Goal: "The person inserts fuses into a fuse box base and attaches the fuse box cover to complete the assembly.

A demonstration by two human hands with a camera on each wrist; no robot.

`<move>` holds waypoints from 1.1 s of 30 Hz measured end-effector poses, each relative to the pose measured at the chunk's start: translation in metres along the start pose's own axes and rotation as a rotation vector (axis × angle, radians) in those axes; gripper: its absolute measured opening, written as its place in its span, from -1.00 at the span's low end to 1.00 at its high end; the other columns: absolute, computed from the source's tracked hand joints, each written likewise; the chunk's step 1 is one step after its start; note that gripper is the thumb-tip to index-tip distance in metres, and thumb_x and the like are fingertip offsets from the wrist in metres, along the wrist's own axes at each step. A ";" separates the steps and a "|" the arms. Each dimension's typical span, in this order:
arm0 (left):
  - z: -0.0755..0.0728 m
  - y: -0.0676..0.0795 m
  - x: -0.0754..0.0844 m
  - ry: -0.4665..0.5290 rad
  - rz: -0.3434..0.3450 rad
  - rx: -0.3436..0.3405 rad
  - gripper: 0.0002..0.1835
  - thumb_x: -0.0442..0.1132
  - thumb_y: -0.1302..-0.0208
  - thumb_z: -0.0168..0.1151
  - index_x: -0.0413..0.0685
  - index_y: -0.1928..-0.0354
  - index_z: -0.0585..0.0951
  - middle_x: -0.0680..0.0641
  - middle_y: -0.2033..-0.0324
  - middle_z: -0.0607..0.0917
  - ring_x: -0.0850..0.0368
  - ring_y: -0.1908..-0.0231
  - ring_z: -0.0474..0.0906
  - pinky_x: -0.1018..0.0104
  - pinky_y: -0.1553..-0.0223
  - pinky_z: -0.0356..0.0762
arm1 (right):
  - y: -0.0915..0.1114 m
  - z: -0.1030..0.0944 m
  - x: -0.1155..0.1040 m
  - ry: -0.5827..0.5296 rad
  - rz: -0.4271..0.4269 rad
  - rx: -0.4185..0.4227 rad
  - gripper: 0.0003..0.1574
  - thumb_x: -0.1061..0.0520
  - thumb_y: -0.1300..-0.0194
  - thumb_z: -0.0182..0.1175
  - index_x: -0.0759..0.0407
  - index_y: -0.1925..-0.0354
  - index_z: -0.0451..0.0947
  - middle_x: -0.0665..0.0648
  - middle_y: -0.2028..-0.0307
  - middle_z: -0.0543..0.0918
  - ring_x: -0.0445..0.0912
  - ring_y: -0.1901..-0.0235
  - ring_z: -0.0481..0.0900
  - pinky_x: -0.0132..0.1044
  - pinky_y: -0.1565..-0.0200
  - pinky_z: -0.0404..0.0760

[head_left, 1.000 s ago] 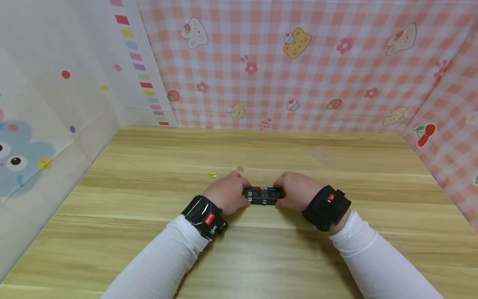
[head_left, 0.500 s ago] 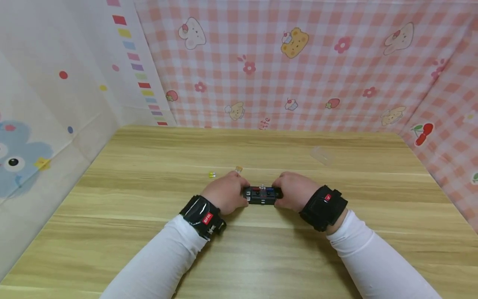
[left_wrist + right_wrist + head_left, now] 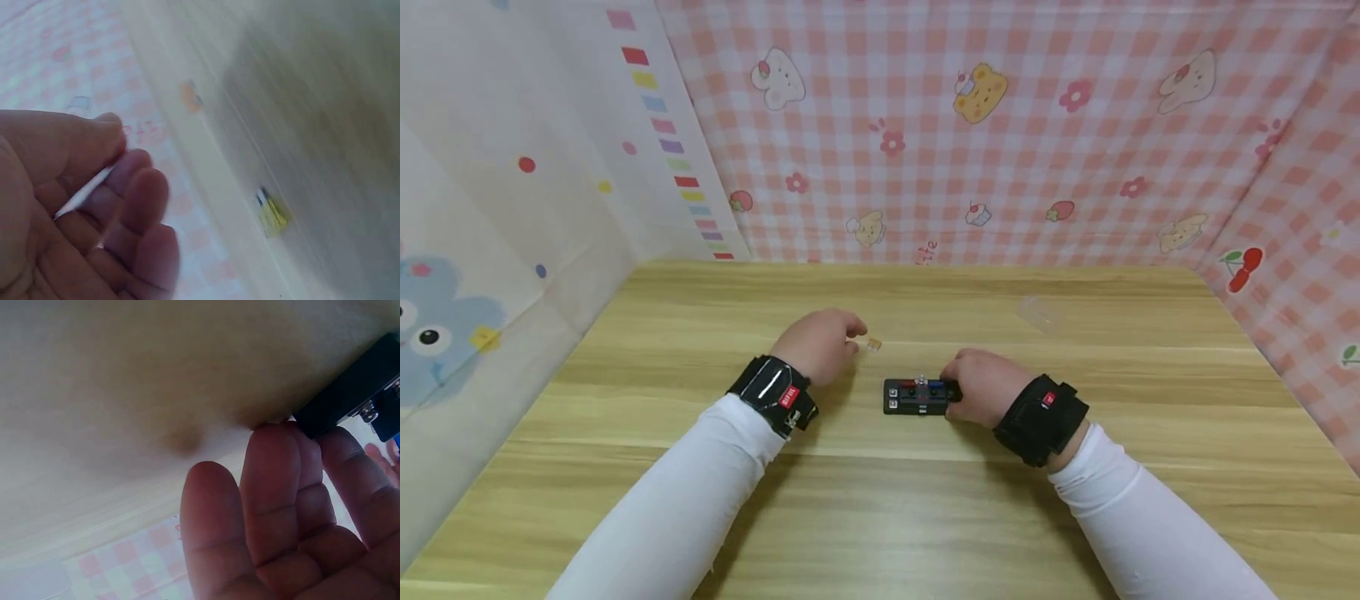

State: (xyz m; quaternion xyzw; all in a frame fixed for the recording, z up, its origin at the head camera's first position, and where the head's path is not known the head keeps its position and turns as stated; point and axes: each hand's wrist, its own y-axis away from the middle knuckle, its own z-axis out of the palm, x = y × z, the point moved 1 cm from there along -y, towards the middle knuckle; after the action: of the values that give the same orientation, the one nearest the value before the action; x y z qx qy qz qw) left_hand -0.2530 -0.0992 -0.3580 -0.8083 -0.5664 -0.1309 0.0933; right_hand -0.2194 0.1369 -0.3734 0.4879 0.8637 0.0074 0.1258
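Observation:
A black fuse block [image 3: 917, 398] lies on the table, with red and blue parts and metal terminals on top. My right hand [image 3: 990, 386] grips its right end; the right wrist view shows fingertips against the black casing [image 3: 350, 387]. My left hand [image 3: 816, 346] is left of the block and off it, fingers loosely bent with nothing between them. A small orange blade fuse [image 3: 874, 343] lies just right of the left fingertips. In the left wrist view a yellow blade fuse [image 3: 273, 220] lies on the wood; the left hand hides it from the head view.
A clear plastic cover [image 3: 1040, 313] lies toward the back right of the wooden table [image 3: 880, 517]. Behind the table hangs a pink checked cloth [image 3: 1000, 150], with a white patterned cloth [image 3: 572, 192] on the left.
My left hand has let go of the block's left end and moved left and away from me, over toward the fuses. The right hand keeps its grip on the block.

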 end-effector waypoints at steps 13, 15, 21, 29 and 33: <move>0.020 -0.032 0.001 -0.162 0.078 -0.083 -0.70 -0.15 -0.27 0.20 0.05 -0.03 0.62 0.01 0.03 0.63 0.12 0.00 0.45 0.16 -0.07 0.40 | 0.002 0.004 0.000 0.002 0.014 -0.010 -0.47 -0.01 0.06 0.44 0.14 0.09 0.62 0.04 0.23 0.55 -0.15 0.37 0.41 -0.19 0.19 0.49; 0.022 -0.032 0.000 -0.175 0.074 -0.071 -0.75 -0.16 -0.25 0.21 0.08 0.03 0.65 0.05 0.09 0.66 0.17 0.06 0.48 0.19 -0.02 0.44 | 0.001 0.004 -0.001 0.006 0.007 -0.007 -0.47 -0.01 0.06 0.44 0.15 0.08 0.62 0.04 0.24 0.55 -0.14 0.37 0.41 -0.19 0.19 0.49; 0.021 -0.030 0.005 -0.188 0.108 -0.040 -0.84 -0.21 -0.24 0.22 0.13 0.18 0.71 0.11 0.19 0.68 0.21 0.17 0.50 0.21 0.06 0.48 | 0.001 0.002 -0.001 0.013 0.019 -0.003 -0.47 -0.01 0.06 0.44 0.14 0.09 0.62 0.03 0.26 0.54 -0.14 0.39 0.41 -0.21 0.22 0.48; 0.024 -0.032 0.010 -0.261 0.082 -0.063 -0.77 -0.30 -0.28 0.14 0.15 0.16 0.71 0.10 0.15 0.68 0.19 0.15 0.49 0.21 0.05 0.47 | 0.000 0.002 0.001 0.018 0.008 0.010 -0.48 -0.01 0.07 0.44 0.14 0.10 0.62 0.02 0.27 0.54 -0.16 0.40 0.40 -0.22 0.23 0.48; 0.024 -0.035 0.012 -0.265 0.091 -0.040 -0.80 -0.27 -0.26 0.18 0.13 0.15 0.71 0.08 0.16 0.68 0.19 0.16 0.50 0.20 0.07 0.49 | 0.001 0.002 0.004 0.018 0.017 0.016 -0.48 -0.01 0.07 0.45 0.14 0.10 0.62 0.01 0.27 0.54 -0.16 0.40 0.40 -0.23 0.24 0.48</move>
State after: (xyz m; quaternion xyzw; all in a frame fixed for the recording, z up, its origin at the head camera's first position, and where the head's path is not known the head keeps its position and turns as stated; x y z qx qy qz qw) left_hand -0.2795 -0.0695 -0.3770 -0.8451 -0.5337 -0.0301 0.0076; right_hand -0.2198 0.1401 -0.3764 0.4963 0.8606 0.0061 0.1140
